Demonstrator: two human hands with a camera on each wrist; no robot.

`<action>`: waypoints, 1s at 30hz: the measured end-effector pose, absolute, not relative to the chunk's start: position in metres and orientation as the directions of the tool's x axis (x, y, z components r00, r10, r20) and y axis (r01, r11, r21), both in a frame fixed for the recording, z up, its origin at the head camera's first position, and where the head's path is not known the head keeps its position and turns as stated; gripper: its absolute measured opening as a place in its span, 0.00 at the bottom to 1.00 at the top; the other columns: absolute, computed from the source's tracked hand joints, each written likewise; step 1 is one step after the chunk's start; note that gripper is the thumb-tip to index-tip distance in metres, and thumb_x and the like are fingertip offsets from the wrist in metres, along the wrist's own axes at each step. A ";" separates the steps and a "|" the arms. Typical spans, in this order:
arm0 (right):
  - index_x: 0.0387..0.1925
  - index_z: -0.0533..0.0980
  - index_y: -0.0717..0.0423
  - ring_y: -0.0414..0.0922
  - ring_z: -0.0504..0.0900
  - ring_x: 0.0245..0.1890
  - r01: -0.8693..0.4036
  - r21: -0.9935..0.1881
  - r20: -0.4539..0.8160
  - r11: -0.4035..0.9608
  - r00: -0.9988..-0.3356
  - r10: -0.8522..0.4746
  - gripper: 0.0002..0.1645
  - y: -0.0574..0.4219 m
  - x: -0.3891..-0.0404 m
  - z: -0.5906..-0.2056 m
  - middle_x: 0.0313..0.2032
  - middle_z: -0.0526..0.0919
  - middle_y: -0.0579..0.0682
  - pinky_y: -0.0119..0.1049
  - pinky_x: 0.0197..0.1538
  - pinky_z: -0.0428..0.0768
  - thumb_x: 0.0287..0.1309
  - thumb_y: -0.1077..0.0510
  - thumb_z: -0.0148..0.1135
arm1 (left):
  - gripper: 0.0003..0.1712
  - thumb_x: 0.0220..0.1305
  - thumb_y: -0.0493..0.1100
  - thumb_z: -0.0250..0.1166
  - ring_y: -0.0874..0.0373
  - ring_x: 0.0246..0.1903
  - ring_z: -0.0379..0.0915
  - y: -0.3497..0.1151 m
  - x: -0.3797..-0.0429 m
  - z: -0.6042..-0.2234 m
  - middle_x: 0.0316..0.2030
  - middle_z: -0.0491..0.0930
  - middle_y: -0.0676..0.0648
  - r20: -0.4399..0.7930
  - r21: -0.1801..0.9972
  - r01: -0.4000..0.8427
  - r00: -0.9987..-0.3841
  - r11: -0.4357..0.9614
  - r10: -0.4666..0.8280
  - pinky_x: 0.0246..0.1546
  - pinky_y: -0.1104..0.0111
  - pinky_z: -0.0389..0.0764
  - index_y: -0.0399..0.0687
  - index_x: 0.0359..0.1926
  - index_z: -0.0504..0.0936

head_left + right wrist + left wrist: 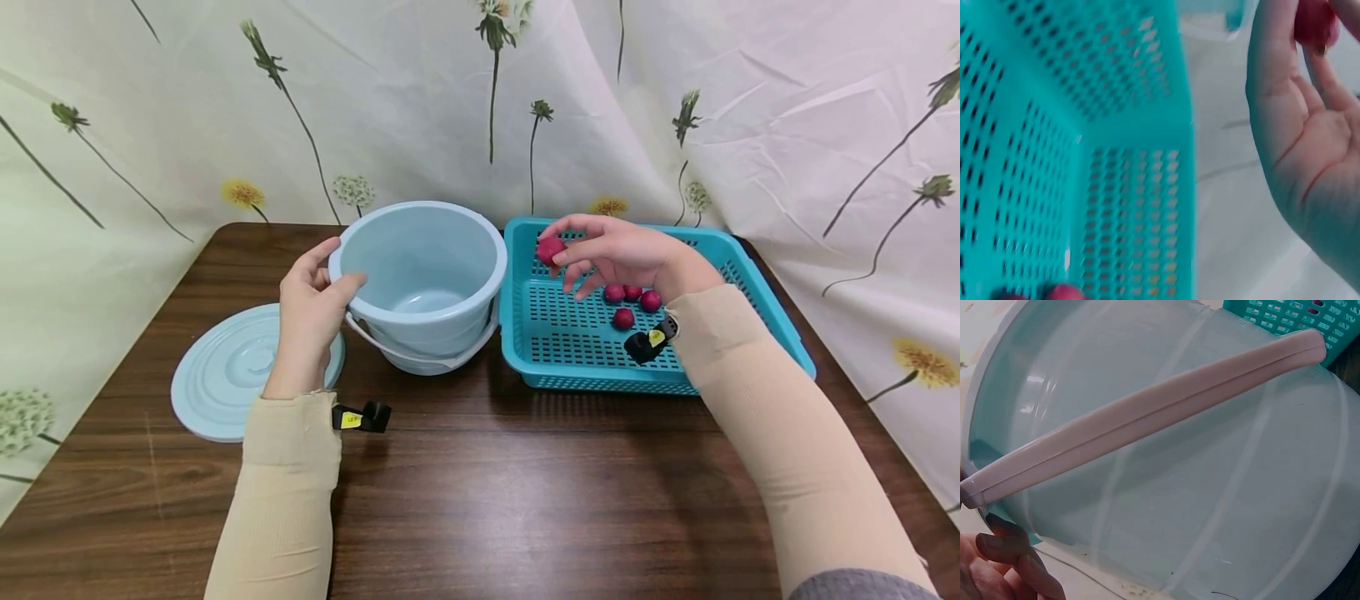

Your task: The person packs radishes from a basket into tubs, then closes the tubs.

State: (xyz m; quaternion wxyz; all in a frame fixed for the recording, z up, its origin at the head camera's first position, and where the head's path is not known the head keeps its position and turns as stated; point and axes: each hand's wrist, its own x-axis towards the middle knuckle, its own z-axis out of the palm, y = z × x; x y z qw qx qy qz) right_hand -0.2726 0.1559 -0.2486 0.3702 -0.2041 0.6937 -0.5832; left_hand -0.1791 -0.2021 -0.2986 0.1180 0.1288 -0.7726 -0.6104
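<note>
My left hand (307, 317) grips the left rim of a light blue bucket (435, 337), thumb over the inner side and fingers outside. The bucket's pale handle (452, 362) hangs down across its front; in the left wrist view this handle (1147, 412) crosses the bucket's wall. Between thumb and fingertips my right hand (626, 254) pinches a round red radish (551, 250), held above the left part of a teal basket (570, 372). A small stem end shows on that radish (1315, 25) in the right wrist view. Several more radishes (623, 318) lie on the basket's slotted floor.
A light blue ridged lid (217, 379) lies on the brown wooden table (480, 500) to the left, partly behind my left hand. The bucket stands close beside the basket. A white flower-print cloth (420, 100) hangs behind the table.
</note>
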 end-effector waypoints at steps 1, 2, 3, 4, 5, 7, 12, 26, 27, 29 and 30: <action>0.58 0.68 0.51 0.46 0.83 0.32 0.149 -0.963 -0.267 0.225 -0.648 -0.713 0.18 0.153 -0.270 -0.246 0.38 0.83 0.53 0.42 0.42 0.85 0.70 0.61 0.52 | 0.35 0.64 0.41 0.62 0.64 0.27 0.68 -0.202 -0.179 -0.299 0.28 0.75 0.55 0.027 0.973 -0.053 -0.939 0.223 -0.343 0.29 0.75 0.72 0.55 0.72 0.66; 0.59 0.67 0.51 0.46 0.83 0.32 0.149 -0.965 -0.259 0.215 -0.653 -0.712 0.18 0.149 -0.267 -0.243 0.38 0.82 0.52 0.41 0.41 0.85 0.70 0.61 0.51 | 0.35 0.64 0.41 0.62 0.64 0.27 0.68 -0.202 -0.179 -0.299 0.28 0.75 0.55 0.031 0.973 -0.049 -0.939 0.225 -0.341 0.29 0.75 0.72 0.55 0.72 0.66; 0.59 0.67 0.51 0.46 0.83 0.31 0.150 -0.967 -0.251 0.204 -0.661 -0.707 0.18 0.146 -0.263 -0.240 0.38 0.83 0.52 0.41 0.41 0.85 0.70 0.62 0.51 | 0.35 0.64 0.41 0.62 0.64 0.27 0.69 -0.202 -0.179 -0.299 0.28 0.75 0.55 0.036 0.973 -0.045 -0.940 0.226 -0.340 0.29 0.75 0.72 0.55 0.72 0.66; 0.59 0.67 0.51 0.47 0.83 0.31 0.150 -0.970 -0.243 0.193 -0.671 -0.701 0.19 0.142 -0.260 -0.237 0.37 0.82 0.52 0.41 0.41 0.84 0.69 0.62 0.51 | 0.35 0.64 0.41 0.62 0.64 0.27 0.69 -0.202 -0.179 -0.299 0.28 0.75 0.55 0.038 0.973 -0.043 -0.940 0.227 -0.340 0.29 0.75 0.72 0.55 0.72 0.66; 0.60 0.67 0.51 0.47 0.82 0.30 0.148 -0.972 -0.233 0.182 -0.677 -0.698 0.19 0.138 -0.257 -0.235 0.37 0.82 0.53 0.42 0.40 0.84 0.69 0.62 0.51 | 0.35 0.64 0.41 0.62 0.64 0.27 0.69 -0.202 -0.179 -0.299 0.28 0.75 0.55 0.039 0.973 -0.041 -0.940 0.227 -0.338 0.29 0.75 0.72 0.55 0.72 0.66; 0.60 0.67 0.52 0.47 0.82 0.30 0.147 -0.976 -0.219 0.163 -0.690 -0.689 0.19 0.130 -0.251 -0.232 0.37 0.83 0.53 0.42 0.40 0.84 0.69 0.62 0.51 | 0.35 0.64 0.41 0.62 0.64 0.27 0.69 -0.202 -0.180 -0.299 0.27 0.75 0.56 0.043 0.973 -0.037 -0.941 0.229 -0.335 0.29 0.75 0.73 0.55 0.72 0.66; 0.59 0.69 0.54 0.47 0.80 0.27 0.137 -0.985 -0.173 0.107 -0.740 -0.650 0.18 0.108 -0.236 -0.229 0.35 0.81 0.52 0.40 0.36 0.82 0.69 0.59 0.54 | 0.35 0.64 0.40 0.62 0.64 0.27 0.69 -0.202 -0.179 -0.300 0.27 0.75 0.56 0.051 0.974 -0.028 -0.941 0.227 -0.336 0.29 0.76 0.73 0.53 0.72 0.66; 0.56 0.71 0.54 0.45 0.75 0.20 0.077 -0.997 -0.066 0.004 -0.830 -0.553 0.18 0.046 -0.219 -0.229 0.32 0.78 0.52 0.36 0.30 0.81 0.68 0.54 0.58 | 0.35 0.64 0.40 0.62 0.65 0.28 0.72 -0.203 -0.179 -0.299 0.26 0.76 0.57 0.063 0.975 -0.012 -0.942 0.221 -0.330 0.29 0.77 0.75 0.52 0.72 0.67; 0.56 0.72 0.54 0.45 0.75 0.20 0.080 -0.997 -0.066 -0.001 -0.834 -0.548 0.18 0.043 -0.220 -0.230 0.31 0.78 0.52 0.36 0.30 0.81 0.68 0.53 0.58 | 0.35 0.64 0.40 0.62 0.65 0.28 0.72 -0.203 -0.179 -0.299 0.26 0.76 0.57 0.063 0.975 -0.012 -0.942 0.221 -0.331 0.29 0.77 0.75 0.52 0.72 0.67; 0.55 0.72 0.53 0.45 0.75 0.20 0.095 -0.995 -0.076 -0.007 -0.839 -0.539 0.18 0.037 -0.223 -0.231 0.31 0.78 0.52 0.35 0.30 0.81 0.68 0.53 0.59 | 0.35 0.64 0.40 0.62 0.65 0.28 0.71 -0.203 -0.179 -0.300 0.26 0.76 0.57 0.061 0.975 -0.015 -0.941 0.221 -0.333 0.29 0.77 0.75 0.52 0.72 0.67; 0.55 0.72 0.53 0.45 0.74 0.19 0.106 -0.994 -0.083 -0.012 -0.840 -0.536 0.18 0.034 -0.225 -0.231 0.31 0.77 0.52 0.35 0.30 0.81 0.68 0.53 0.59 | 0.35 0.63 0.40 0.62 0.65 0.28 0.71 -0.203 -0.179 -0.300 0.26 0.76 0.57 0.059 0.975 -0.017 -0.941 0.220 -0.333 0.29 0.77 0.75 0.53 0.72 0.67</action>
